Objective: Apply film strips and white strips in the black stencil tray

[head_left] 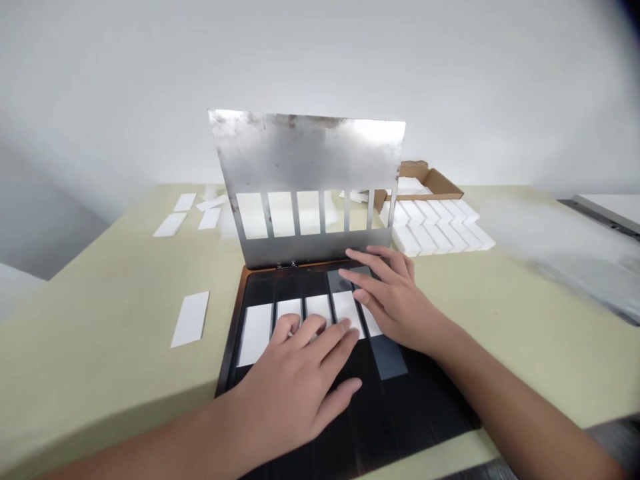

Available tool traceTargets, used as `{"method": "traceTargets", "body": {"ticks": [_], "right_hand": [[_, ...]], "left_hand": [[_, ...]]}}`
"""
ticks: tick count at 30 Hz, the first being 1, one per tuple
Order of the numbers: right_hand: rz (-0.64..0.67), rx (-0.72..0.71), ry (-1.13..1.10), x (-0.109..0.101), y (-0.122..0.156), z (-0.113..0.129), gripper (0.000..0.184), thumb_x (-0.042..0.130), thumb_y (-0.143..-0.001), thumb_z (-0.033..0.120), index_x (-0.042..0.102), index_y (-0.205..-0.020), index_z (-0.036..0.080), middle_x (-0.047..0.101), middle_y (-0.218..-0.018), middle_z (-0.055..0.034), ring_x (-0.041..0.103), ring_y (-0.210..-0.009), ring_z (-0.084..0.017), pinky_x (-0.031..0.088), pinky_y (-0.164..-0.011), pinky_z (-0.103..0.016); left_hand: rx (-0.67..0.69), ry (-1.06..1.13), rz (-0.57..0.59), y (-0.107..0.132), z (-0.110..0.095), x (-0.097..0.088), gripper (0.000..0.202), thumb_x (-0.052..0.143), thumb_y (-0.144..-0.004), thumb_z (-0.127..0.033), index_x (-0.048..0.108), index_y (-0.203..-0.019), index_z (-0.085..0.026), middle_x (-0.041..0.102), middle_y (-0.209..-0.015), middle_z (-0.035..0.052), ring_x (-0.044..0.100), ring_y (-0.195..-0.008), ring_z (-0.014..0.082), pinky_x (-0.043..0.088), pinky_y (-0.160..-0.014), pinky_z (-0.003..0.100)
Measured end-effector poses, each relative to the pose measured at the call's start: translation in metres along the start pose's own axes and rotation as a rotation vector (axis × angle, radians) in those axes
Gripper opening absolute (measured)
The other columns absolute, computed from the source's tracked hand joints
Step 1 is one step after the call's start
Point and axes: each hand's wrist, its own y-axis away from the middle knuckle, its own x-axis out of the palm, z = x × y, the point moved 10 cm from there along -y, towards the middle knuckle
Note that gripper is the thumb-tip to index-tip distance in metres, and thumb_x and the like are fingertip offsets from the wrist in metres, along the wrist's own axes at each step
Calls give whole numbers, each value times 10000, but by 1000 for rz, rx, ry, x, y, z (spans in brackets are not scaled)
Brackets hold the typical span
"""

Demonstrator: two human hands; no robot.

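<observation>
In front of me lies a black tray-like base (345, 407) with a hinged metal plate (305, 150) standing upright at its back edge. Rectangular windows run across the plate's lower half. Several white cards (255, 333) lie side by side in a row on the base. My left hand (300, 380) rests over the middle cards, fingers spread and bent, fingertips on or just above them. With fingers apart, my right hand (395, 293) reaches over the rightmost cards. Its palm hides part of the last card. A dark grey strip (389, 358) shows below that card.
One loose white card (191, 319) lies left of the base. More cards (171, 225) are scattered at the back left. White stacks (443, 237) stand at the back right before a cardboard box (440, 185). A pale panel with a dark edge (607, 217) is at far right.
</observation>
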Motion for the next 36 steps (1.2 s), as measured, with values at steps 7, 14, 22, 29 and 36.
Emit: {"method": "traceTargets", "body": {"ticks": [7,14,22,29,36], "right_hand": [[42,33,145,13,-3,-8,417,432,-1122,435,746,-1340,267,411,-1704,-68,257,-1582,-438,228,-1217,-673],[-5,-41,-67,5,-3,4,163,665,-1028,386,755,-1065,255,788,-1211,-62,547,-1350,-318,173,-1225,-604],[-55,-138,-101,7,1,10,148,641,-1037,253,785,-1022,285,818,-999,4,634,-1133,-239,187,-1208,-549],[-85,-202,-87,-1,8,18,159,655,-1027,233,796,-976,284,822,-985,20,640,-1090,-236,204,-1192,-546],[-79,-219,-48,1,8,20,156,648,-1035,241,796,-1006,281,820,-999,15,641,-1083,-229,220,-1180,-540]], "left_hand": [[11,-37,-24,-3,-1,-5,457,369,-1137,-485,672,-1362,-227,683,-1403,54,568,-1103,307,308,-904,486],[5,-40,-36,-1,0,-7,442,407,-1130,-492,670,-1361,-224,703,-1353,63,571,-1054,292,307,-884,470],[2,-41,-61,0,-3,-6,424,457,-1120,-479,658,-1382,-214,702,-1385,63,569,-1050,277,309,-889,459],[-7,-33,-78,1,-2,-7,453,482,-1110,-470,649,-1402,-166,720,-1377,64,577,-1048,265,325,-887,465],[-1,-111,-121,2,-6,-10,447,530,-1090,-471,679,-1364,-151,739,-1318,75,582,-1053,272,337,-893,477]]}}
